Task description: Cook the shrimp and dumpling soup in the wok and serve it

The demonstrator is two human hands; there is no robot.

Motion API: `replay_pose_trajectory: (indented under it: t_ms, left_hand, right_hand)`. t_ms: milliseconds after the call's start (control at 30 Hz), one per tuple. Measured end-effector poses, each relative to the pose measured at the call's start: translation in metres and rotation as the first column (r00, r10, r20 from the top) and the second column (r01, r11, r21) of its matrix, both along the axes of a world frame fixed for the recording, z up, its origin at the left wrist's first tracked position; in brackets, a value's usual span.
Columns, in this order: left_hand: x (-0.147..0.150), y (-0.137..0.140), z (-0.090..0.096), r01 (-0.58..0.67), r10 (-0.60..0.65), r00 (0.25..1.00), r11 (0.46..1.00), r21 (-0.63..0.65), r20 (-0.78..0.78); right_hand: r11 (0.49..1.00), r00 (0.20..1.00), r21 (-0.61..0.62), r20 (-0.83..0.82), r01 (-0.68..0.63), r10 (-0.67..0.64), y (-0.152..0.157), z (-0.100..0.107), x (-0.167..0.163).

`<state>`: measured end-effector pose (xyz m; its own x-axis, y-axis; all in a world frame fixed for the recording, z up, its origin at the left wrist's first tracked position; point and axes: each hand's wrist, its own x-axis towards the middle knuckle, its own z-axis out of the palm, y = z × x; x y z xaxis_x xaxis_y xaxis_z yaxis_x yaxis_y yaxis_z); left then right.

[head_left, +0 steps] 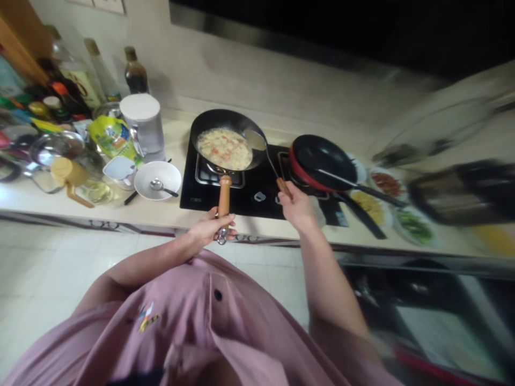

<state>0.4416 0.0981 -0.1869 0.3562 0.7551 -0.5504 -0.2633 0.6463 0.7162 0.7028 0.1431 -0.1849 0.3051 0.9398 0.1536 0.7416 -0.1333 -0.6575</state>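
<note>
My left hand [215, 222] is closed around the wooden handle of a black wok [207, 119] on the left burner. Inside the wok lies a pale, bubbling food mixture [225, 149] with orange-red bits. My right hand [298, 206] grips the wooden end of a metal spatula [256, 140], whose blade rests against the wok's right inner wall. To the right of that hand, a red frying pan [317, 161] with a black inside sits on the other burner, and a long-handled utensil [358, 187] lies across it.
The black gas stove [251, 206] sits on a pale counter [169, 214]. At left stand a white bowl [156, 179] with a spoon, a lidded pitcher [142, 128], an oil pot [84, 182] and several bottles. Plates of red pieces [386, 184], yellow pieces [368, 208] and green pieces [414, 225] are at right.
</note>
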Motion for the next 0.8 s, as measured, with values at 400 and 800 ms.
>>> replay_pose_trajectory:
  t_ms: [400, 800]
  left_hand:
    - [0.0, 0.002, 0.0, 0.034, -0.034, 0.999, 0.999, 0.007, -0.012]
    - [-0.005, 0.003, -0.009, 0.006, -0.007, 0.999, 1.0, 0.016, 0.038]
  right_hand:
    - [0.989, 0.999, -0.145, 0.031, -0.022, 0.027, -0.004, 0.018, -0.012]
    - [0.995, 1.0, 0.095, -0.008, -0.009, 0.01, -0.005, 0.015, 0.001]
